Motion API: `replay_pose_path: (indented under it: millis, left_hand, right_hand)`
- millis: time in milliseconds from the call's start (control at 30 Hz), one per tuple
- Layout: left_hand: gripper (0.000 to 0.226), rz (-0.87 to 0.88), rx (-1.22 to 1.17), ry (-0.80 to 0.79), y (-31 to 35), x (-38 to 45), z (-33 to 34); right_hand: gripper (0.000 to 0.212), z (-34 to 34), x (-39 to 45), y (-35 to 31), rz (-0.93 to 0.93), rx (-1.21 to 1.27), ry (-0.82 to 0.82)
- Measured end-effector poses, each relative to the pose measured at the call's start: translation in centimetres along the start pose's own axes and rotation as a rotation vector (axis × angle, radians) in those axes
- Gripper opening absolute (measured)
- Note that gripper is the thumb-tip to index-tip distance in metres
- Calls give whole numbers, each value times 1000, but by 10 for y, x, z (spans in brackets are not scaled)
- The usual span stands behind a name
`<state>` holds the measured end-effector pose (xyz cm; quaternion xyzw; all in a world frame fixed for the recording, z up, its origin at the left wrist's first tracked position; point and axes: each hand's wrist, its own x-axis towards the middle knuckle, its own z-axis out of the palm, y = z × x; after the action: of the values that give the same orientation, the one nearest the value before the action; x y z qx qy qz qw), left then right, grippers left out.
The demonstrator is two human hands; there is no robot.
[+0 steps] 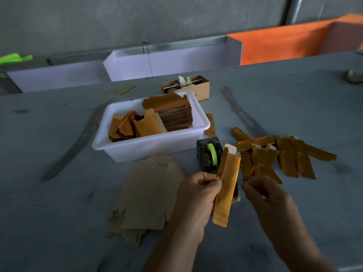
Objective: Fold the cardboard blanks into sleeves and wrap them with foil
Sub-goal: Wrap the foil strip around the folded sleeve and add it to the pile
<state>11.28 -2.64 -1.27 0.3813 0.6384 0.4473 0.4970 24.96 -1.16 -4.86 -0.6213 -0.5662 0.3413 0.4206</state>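
Left hand (198, 190) pinches the foil-wrapped sleeve (227, 185) by one long edge, holding it upright above the worktop (59, 222); the right hand (264, 195) hovers just beside it with fingers loosely curled, and I cannot tell whether it holds anything. With so light a grip the sleeve could twist or the foil seam spring loose before it is taped. Beyond sit the flat cardboard blanks (149, 193), the tape dispenser (209, 154), finished sleeves (284, 158) and the white tub (149, 146).
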Motion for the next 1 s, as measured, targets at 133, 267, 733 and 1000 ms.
replay_pose_path:
  millis: [133, 267, 733, 1000]
  left_hand:
    - [7, -3, 2, -40, -1, -6, -3]
    - [6, 0, -41, -31, 0, -9, -7]
    - [10, -28, -203, -119, 5, -20, -12]
    - [9, -60, -209, -145, 4, -23, -12]
  right_hand:
    - [16, -24, -5, -18, 86, 329, -143]
    - [23, -30, -7, -35, -39, 292, -363]
    - [25, -17, -8, -51, -198, -64, -252]
    - [26, -12, -8, -51, -169, -113, -238]
